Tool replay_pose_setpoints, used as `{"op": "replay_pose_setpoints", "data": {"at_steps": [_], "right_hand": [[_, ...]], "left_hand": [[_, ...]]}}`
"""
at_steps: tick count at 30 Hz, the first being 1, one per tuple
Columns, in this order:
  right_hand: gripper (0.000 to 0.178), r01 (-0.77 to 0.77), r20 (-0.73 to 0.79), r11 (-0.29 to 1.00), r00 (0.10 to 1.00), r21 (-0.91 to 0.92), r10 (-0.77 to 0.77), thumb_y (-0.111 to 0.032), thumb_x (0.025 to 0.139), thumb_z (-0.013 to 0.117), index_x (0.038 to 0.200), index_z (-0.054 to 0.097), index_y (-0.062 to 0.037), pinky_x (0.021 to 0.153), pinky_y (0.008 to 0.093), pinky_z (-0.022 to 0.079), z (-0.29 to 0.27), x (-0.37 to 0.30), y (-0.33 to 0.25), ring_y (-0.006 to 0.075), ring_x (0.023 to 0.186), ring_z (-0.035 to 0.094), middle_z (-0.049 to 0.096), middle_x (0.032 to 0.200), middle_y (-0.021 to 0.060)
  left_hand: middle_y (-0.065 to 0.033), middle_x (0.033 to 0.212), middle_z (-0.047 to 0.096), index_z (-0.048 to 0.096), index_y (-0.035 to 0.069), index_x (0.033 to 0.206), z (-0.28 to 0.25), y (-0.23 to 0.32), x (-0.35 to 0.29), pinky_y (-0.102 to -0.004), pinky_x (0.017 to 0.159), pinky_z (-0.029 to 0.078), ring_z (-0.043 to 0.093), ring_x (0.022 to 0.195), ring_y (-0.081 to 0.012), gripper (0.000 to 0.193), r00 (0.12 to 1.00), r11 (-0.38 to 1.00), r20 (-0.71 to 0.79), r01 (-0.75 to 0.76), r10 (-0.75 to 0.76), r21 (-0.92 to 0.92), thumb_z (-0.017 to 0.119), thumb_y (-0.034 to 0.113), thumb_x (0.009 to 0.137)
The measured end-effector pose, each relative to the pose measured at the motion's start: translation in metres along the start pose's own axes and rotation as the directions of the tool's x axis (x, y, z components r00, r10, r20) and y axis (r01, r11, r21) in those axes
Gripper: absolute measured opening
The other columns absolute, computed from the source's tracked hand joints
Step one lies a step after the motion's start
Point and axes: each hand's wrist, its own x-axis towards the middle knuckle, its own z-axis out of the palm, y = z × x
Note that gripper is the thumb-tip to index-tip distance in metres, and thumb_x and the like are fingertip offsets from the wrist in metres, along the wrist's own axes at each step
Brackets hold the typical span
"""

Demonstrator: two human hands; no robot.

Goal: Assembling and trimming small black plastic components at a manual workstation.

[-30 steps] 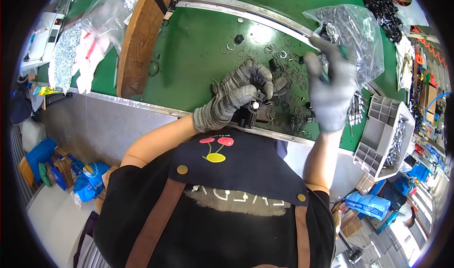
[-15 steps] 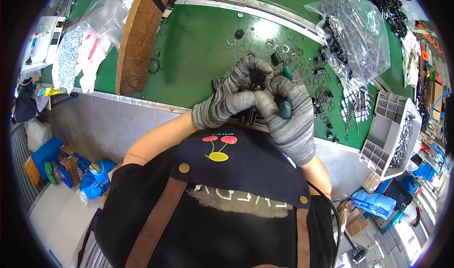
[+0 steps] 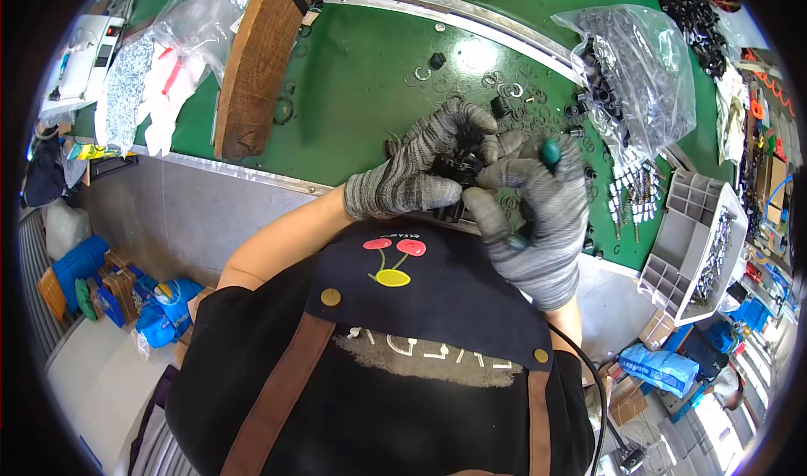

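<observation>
Both my hands wear grey striped gloves and work close together above the near edge of the green table. My left hand (image 3: 429, 161) grips a small black part (image 3: 461, 167) between its thumb and curled fingers. Just right of it, my right hand (image 3: 542, 215) is partly smeared by motion. Two rounded dark green handle ends (image 3: 551, 152) show in its grasp, apparently of pliers; the jaws are hidden. Its fingers reach to the black part, while its thumb is spread a little away from them. Thin rings (image 3: 517, 91) and black cylindrical pieces (image 3: 500, 106) lie beyond the hands.
A clear plastic bag (image 3: 647, 81) of black parts lies at the right, with metal spring-like pieces (image 3: 636, 192) below it. A grey compartment tray (image 3: 685, 224) sits at the right edge. A wooden board (image 3: 261, 64) stands at the left, beside plastic bags (image 3: 168, 73). A metal rail (image 3: 437, 4) crosses behind.
My right hand has moved right and opened somewhat, drawing the green handles farther apart. More of the black part in my left hand now shows.
</observation>
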Motion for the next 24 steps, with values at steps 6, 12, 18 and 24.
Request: {"op": "replay_pose_setpoints", "data": {"at_steps": [6, 12, 18, 24], "right_hand": [[0.021, 0.007, 0.046, 0.974, 0.999, -0.225, 0.004, -0.006, 0.074, 0.078, 0.092, 0.067, -0.0072, 0.080, 0.0389, 0.048, 0.013, -0.006, -0.007, 0.0267, 0.092, 0.060, 0.058, 0.096, 0.0103], [0.024, -0.308, -0.323, 0.903, 0.858, 0.300, 0.400, -0.007, 0.072, 0.077, 0.092, 0.065, -0.0011, 0.080, 0.0406, 0.050, 0.003, -0.026, 0.012, 0.0339, 0.083, 0.059, 0.056, 0.098, 0.0178], [0.023, -0.254, -0.312, 0.953, 0.930, -0.167, 0.193, -0.008, 0.073, 0.076, 0.091, 0.064, -0.0003, 0.081, 0.0408, 0.050, -0.003, -0.048, 0.069, 0.0326, 0.083, 0.058, 0.056, 0.092, 0.0159], [0.022, -0.307, -0.209, 0.893, 0.946, -0.329, 0.248, -0.009, 0.073, 0.076, 0.090, 0.064, 0.0008, 0.082, 0.0417, 0.051, -0.008, -0.052, 0.075, 0.0327, 0.082, 0.057, 0.055, 0.088, 0.0154]], "left_hand": [[-0.0039, 0.120, 0.050, 0.041, 0.013, 0.137, -0.005, 0.000, 0.003, -0.0339, 0.104, 0.041, 0.048, 0.119, -0.0168, 0.080, 0.998, 0.980, 0.051, 0.037, -0.048, 0.197, 0.086, 0.032, 0.074], [-0.0045, 0.115, 0.050, 0.042, 0.012, 0.137, -0.002, 0.001, 0.007, -0.0330, 0.098, 0.044, 0.050, 0.112, -0.0161, 0.082, 0.999, 0.997, 0.023, 0.041, -0.043, 0.059, 0.086, 0.031, 0.070], [-0.0048, 0.113, 0.050, 0.044, 0.011, 0.136, -0.010, -0.005, 0.008, -0.0315, 0.096, 0.043, 0.050, 0.109, -0.0176, 0.078, 0.999, 0.991, 0.049, 0.006, -0.013, 0.134, 0.084, 0.031, 0.071], [-0.0049, 0.113, 0.050, 0.045, 0.011, 0.135, -0.011, -0.004, 0.011, -0.0315, 0.097, 0.041, 0.050, 0.108, -0.0175, 0.078, 0.997, 0.982, 0.069, 0.004, -0.017, 0.191, 0.084, 0.033, 0.071]]}}
